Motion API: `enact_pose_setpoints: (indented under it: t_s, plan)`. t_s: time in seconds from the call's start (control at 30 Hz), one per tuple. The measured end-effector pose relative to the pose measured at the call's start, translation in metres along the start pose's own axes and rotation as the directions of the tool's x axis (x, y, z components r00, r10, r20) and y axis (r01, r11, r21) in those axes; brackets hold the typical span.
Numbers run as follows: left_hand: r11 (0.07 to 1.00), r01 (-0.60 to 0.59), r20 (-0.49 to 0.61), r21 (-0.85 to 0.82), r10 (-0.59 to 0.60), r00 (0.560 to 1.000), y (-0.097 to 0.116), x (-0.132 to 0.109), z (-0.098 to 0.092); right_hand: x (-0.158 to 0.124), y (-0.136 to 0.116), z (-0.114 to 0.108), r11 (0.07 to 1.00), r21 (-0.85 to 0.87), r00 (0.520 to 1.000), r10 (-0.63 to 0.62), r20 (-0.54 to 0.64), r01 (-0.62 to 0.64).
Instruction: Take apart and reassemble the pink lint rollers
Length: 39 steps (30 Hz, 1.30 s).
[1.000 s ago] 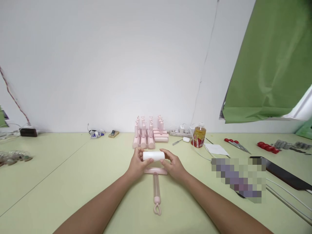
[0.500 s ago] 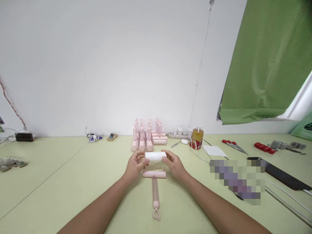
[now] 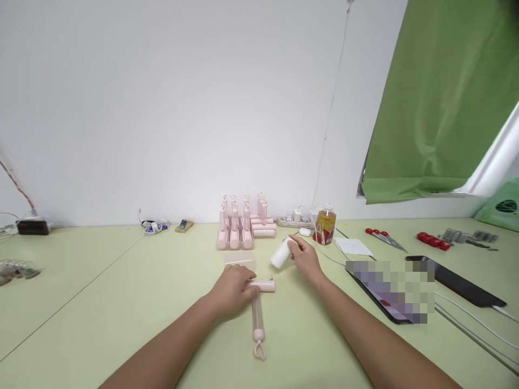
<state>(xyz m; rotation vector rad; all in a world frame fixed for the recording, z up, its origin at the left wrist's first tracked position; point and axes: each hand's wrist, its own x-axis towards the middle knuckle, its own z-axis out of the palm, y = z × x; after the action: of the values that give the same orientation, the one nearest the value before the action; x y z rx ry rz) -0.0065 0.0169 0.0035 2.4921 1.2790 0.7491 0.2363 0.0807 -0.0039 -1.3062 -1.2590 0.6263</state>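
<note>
A pink lint-roller handle (image 3: 258, 319) lies on the pale green table (image 3: 121, 302) in front of me, its head towards the wall. My left hand (image 3: 233, 292) rests curled on that head, fingers wrapped over its left end. My right hand (image 3: 305, 258) is lifted to the right and grips a white roll (image 3: 280, 255), tilted. A pale translucent cover (image 3: 240, 260) lies on the table just beyond my left hand.
A cluster of pink lint rollers (image 3: 242, 229) stands by the wall. To its right are a power strip (image 3: 295, 220), a bottle of amber liquid (image 3: 325, 224), a white paper (image 3: 353, 246), red-handled tools (image 3: 385, 239), a tablet (image 3: 385, 294) and cables (image 3: 474, 319).
The white roll was held by both hands above the handle; now my right hand has carried it off to the right, and my left hand has dropped onto the handle's head.
</note>
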Motion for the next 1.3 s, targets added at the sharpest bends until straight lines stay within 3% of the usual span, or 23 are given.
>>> enact_pose_setpoints:
  t_s: [0.13, 0.27, 0.37, 0.5, 0.63, 0.73, 0.8, 0.87, 0.93, 1.0, 1.07, 1.17, 1.3]
  plan:
    - [0.997, -0.043, 0.063, 0.066, 0.039, 0.997, 0.006, 0.000, -0.002, 0.003, 0.002, -0.006, 0.932, -0.296, 0.978, -0.206, 0.040, 0.208]
    - [0.999, -0.030, 0.039, 0.039, 0.028, 0.999, 0.004, 0.001, 0.000, 0.002, 0.005, -0.003, 0.865, -0.390, 0.949, -0.289, 0.129, 0.316]
    - [1.000, 0.001, 0.046, -0.023, 0.000, 0.999, -0.001, 0.001, 0.001, -0.001, 0.004, -0.001, 0.840, -0.415, 0.937, -0.326, 0.127, 0.349]
    - [0.971, 0.135, 0.108, -0.197, -0.115, 0.987, -0.010, 0.000, 0.001, -0.003, 0.002, 0.000, 0.829, -0.416, 0.925, -0.367, 0.099, 0.373]
    - [0.926, 0.193, 0.194, -0.324, -0.135, 0.972, -0.016, -0.001, -0.007, -0.003, -0.003, -0.003, 0.851, -0.378, 0.920, -0.392, 0.003, 0.364]
    - [0.905, 0.182, 0.169, -0.386, -0.125, 0.978, -0.016, 0.001, -0.015, -0.009, -0.018, -0.006, 0.848, -0.333, 0.871, -0.474, -0.130, 0.412]
    - [0.890, 0.157, 0.106, -0.427, -0.123, 0.987, -0.016, 0.002, -0.018, -0.020, -0.034, -0.007, 0.845, -0.274, 0.847, -0.509, -0.150, 0.459]
    - [0.878, 0.118, 0.016, -0.463, -0.124, 0.992, -0.016, 0.002, -0.018, -0.036, -0.051, -0.006, 0.871, -0.174, 0.884, -0.467, -0.003, 0.460]
    - [0.870, 0.088, -0.088, -0.485, -0.148, 0.985, -0.015, 0.002, -0.016, -0.053, -0.063, -0.001, 0.925, -0.111, 0.901, -0.320, 0.291, 0.365]
    - [0.871, 0.080, -0.189, -0.484, -0.193, 0.963, -0.014, 0.001, -0.013, -0.067, -0.067, 0.004, 0.959, -0.116, 0.824, -0.155, 0.545, 0.258]
    - [0.873, 0.089, -0.238, -0.479, -0.226, 0.945, -0.013, 0.001, -0.013, -0.073, -0.066, 0.007, 0.965, -0.148, 0.739, -0.063, 0.670, 0.217]
    - [0.806, 0.145, -0.110, -0.574, -0.252, 0.961, -0.010, 0.002, -0.020, -0.069, -0.060, 0.006, 0.947, -0.170, 0.699, -0.074, 0.712, 0.273]
    - [0.605, 0.167, 0.064, -0.778, -0.189, 0.980, -0.006, 0.004, -0.032, -0.055, -0.053, -0.001, 0.947, -0.057, 0.593, -0.150, 0.791, 0.315]
